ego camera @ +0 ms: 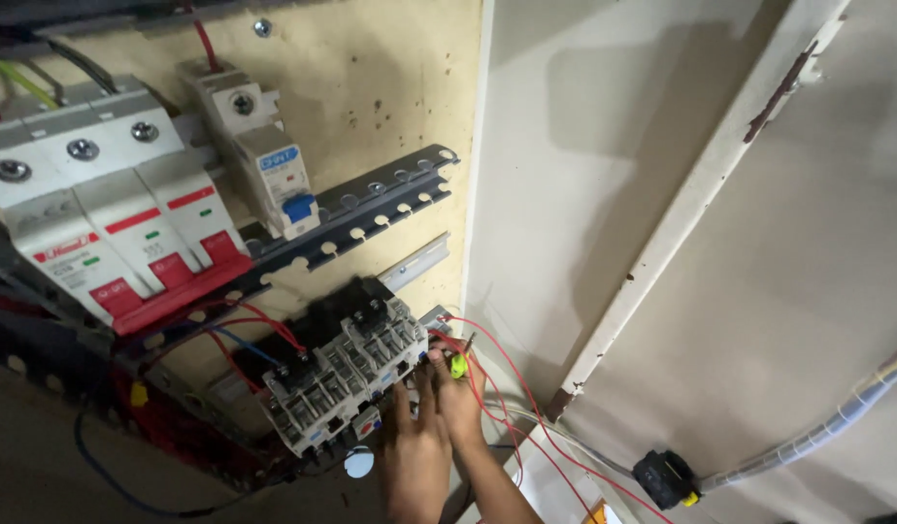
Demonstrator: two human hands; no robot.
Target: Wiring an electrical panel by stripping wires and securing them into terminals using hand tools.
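My left hand (412, 451) rests with its fingers against the lower right corner of a grey contactor block (337, 374) mounted on the beige panel. Right beside it, my right hand (460, 406) is closed on a small tool with a yellow-green handle (458, 366). The tool's tip is at the contactor's right side, where thin red wires (497, 374) come in. Red and blue wires (245, 335) run into the top of the contactor. The palms are hidden.
A white three-pole breaker with red levers (109, 228) and a single white breaker with a blue lever (274, 170) sit on a slotted metal rail (381, 209) at the upper left. At the lower right, a ribbed grey conduit (817, 432) ends in a black fitting (667, 478).
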